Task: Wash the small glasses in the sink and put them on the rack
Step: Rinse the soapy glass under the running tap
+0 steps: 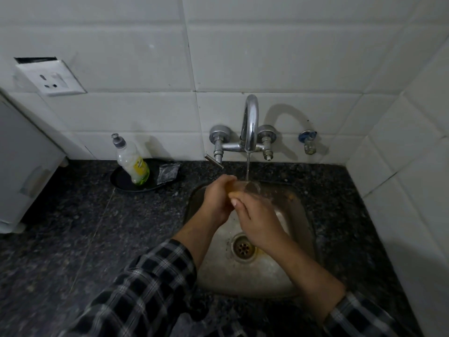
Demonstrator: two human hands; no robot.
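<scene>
A small clear glass (pixel 251 187) is held tilted over the steel sink (pixel 294 215), right under the thin stream of water (pixel 247 166) that runs from the chrome tap (pixel 250 122). My left hand (pixel 217 199) grips the glass from the left, its fingers curled round the base. My right hand (pixel 257 221) holds it from below, with the thumb lying across the near side. Most of the glass is hidden behind my fingers. No rack is in view.
A dish-soap bottle (pixel 132 164) stands in a black dish (pixel 121 182) with a scrub pad (pixel 167 172) on the dark granite counter (pixel 85 227) left of the sink. A white appliance (pixel 21 166) stands at far left. The drain (pixel 243 248) is open. White tiled walls close in behind and right.
</scene>
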